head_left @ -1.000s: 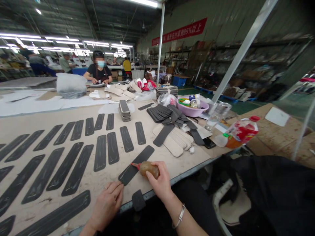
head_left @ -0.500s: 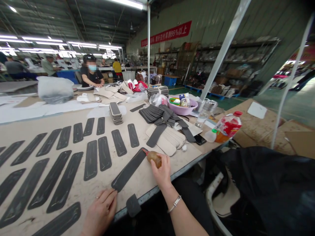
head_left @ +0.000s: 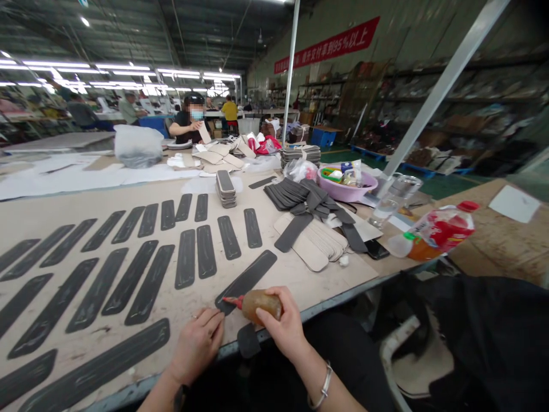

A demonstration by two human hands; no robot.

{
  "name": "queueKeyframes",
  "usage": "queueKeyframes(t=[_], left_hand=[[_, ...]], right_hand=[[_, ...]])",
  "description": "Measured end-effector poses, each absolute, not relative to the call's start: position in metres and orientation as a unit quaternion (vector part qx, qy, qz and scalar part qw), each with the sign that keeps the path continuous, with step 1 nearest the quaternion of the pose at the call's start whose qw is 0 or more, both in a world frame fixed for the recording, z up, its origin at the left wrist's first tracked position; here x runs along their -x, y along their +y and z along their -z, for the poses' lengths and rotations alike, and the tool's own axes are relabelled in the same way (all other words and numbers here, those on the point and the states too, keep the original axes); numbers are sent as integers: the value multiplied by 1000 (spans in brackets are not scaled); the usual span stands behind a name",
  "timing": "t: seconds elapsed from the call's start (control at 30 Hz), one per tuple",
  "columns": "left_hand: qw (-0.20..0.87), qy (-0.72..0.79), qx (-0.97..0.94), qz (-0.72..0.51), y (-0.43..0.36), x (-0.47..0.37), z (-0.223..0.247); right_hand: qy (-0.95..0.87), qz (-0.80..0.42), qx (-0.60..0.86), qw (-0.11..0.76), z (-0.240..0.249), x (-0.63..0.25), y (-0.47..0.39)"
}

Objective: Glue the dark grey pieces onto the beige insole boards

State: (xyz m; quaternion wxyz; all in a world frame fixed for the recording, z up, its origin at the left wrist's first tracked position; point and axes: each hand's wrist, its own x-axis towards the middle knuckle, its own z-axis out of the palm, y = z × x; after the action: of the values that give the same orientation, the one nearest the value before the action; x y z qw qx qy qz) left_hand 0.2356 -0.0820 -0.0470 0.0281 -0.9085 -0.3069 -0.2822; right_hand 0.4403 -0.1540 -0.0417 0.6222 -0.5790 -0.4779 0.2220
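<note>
My right hand (head_left: 285,323) is wrapped round a squeeze glue bottle (head_left: 259,306), a brownish one with a red nozzle. The bottle lies tilted on its side, its tip over the near end of a dark grey strip (head_left: 251,277) with rounded ends. Fingers bent and close together, my left hand (head_left: 199,343) presses at that same near end against the table. Left of my hands, several similar strips (head_left: 148,283) lie in rows with glossy streaks on them. A small dark piece (head_left: 249,341) hangs over the table edge below the bottle.
Dark strips (head_left: 285,197) are heaped beyond, beside fanned beige pieces (head_left: 315,243). A purple basin (head_left: 349,191), a glass jar (head_left: 386,209), a phone (head_left: 377,249) and a red-capped bottle (head_left: 446,232) stand or lie at right. A masked co-worker (head_left: 189,123) sits across the table.
My right hand has brought the glue bottle from the strip's far end to its near end, close to my left hand. The view has swung left. The co-worker has raised a beige piece.
</note>
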Motion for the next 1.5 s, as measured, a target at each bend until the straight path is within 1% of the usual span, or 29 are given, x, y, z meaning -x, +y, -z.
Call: queueKeyframes(t=[0.2, 0.37, 0.43, 0.63, 0.73, 0.83, 0.93, 1.0, 1.07, 1.13, 1.27, 1.5], left_hand=[[10, -307, 908, 286, -81, -237, 45], [31, -297, 909, 289, -79, -236, 47], [44, -293, 909, 294, -78, -235, 49], [50, -277, 909, 308, -72, -233, 52], [57, -267, 912, 305, -69, -232, 54], [66, -255, 916, 304, -66, -231, 56], [72, -250, 915, 308, -65, -231, 56], [74, -250, 914, 310, -64, -231, 56], [73, -251, 913, 312, -64, -231, 56], [72, -249, 914, 313, -63, -231, 56], [68, -240, 917, 312, -60, -230, 58], [71, -221, 918, 320, -53, -227, 64]], right_hand=[[-495, -222, 591, 597, 33, -438, -160], [-477, -203, 618, 592, 36, -455, -166], [-460, -168, 638, 594, 39, -466, -164], [-417, -14, 691, 590, 43, -497, -144], [-407, 16, 692, 596, 43, -501, -136], [-420, -10, 668, 614, 42, -494, -137], [-443, -94, 627, 633, 38, -479, -144], [-468, -150, 607, 624, 35, -470, -148], [-486, -175, 604, 606, 34, -466, -148], [-480, -155, 620, 602, 35, -468, -144], [-437, -71, 660, 607, 43, -484, -131], [-404, 27, 684, 608, 47, -499, -121]])
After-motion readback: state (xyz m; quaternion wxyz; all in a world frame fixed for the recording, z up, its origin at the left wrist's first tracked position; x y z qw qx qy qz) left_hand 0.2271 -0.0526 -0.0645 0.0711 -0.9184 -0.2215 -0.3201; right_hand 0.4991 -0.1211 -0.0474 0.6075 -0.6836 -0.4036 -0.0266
